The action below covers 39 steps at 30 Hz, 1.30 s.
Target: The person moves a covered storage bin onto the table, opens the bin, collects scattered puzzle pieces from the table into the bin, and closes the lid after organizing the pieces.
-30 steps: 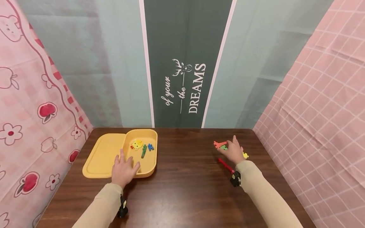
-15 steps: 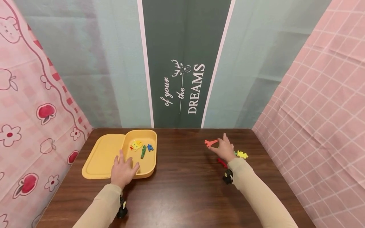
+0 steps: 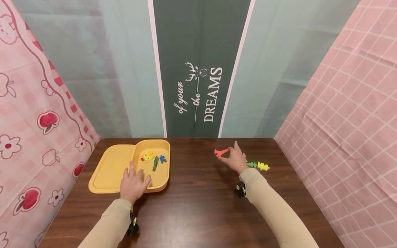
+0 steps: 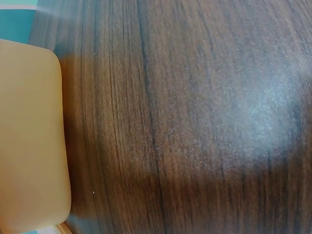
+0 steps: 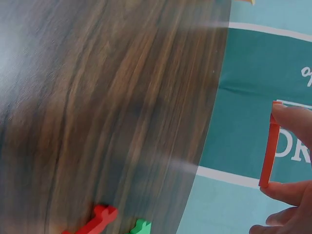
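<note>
My right hand (image 3: 234,161) pinches an orange-red notched toy piece (image 3: 221,153) between thumb and finger, raised over the right half of the table. The right wrist view shows that piece (image 5: 269,151) edge-on between two fingertips. Behind this hand lie a green piece (image 3: 252,164), a yellow piece (image 3: 263,166) and a red piece (image 5: 95,222), mostly hidden in the head view. My left hand (image 3: 133,186), fingers spread, is at the near left corner of a yellow box (image 3: 159,187); whether it touches the rim I cannot tell. Inside are a yellow animal-like piece (image 3: 147,156), a green piece (image 3: 155,163) and a blue piece (image 3: 162,158).
A flat yellow lid (image 3: 110,168) lies against the box's left side. Brown wooden table (image 3: 192,206) spans the space between the hands. A printed curtain (image 3: 198,41) hangs at the table's back edge, with pink cloths (image 3: 347,103) on both sides.
My right hand has carried the orange-red piece leftward, away from the other pieces, uncovering the green and yellow ones and hiding the red one. The left hand has stayed by the box.
</note>
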{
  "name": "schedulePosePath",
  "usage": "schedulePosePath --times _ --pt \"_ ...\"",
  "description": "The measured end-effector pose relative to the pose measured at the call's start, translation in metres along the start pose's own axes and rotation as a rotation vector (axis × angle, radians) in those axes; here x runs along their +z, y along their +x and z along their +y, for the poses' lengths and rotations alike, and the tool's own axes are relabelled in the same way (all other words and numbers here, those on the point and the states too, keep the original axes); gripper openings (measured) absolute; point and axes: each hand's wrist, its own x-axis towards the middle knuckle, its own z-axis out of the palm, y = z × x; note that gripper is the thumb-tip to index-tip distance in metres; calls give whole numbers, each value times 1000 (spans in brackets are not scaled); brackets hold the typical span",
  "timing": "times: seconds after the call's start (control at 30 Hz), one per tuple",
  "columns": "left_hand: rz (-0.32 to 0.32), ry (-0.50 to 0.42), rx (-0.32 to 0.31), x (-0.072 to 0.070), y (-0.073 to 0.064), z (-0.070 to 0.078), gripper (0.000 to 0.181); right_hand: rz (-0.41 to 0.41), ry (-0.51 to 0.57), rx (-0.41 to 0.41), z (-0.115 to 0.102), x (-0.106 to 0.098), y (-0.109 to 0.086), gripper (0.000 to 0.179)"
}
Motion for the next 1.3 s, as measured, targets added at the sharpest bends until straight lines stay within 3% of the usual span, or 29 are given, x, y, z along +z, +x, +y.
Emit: schedulePosePath --times 0.33,0.97,1.3 --pt "-2 -10 -9 -1 0 0 59 -2 6 -18 -25 7 3 74" --pt "-4 -16 -17 1 -3 -1 61 15 52 -63 -49 21 4 68" --pt "16 -18 -11 0 -1 0 59 30 6 -87 -66 30 7 72"
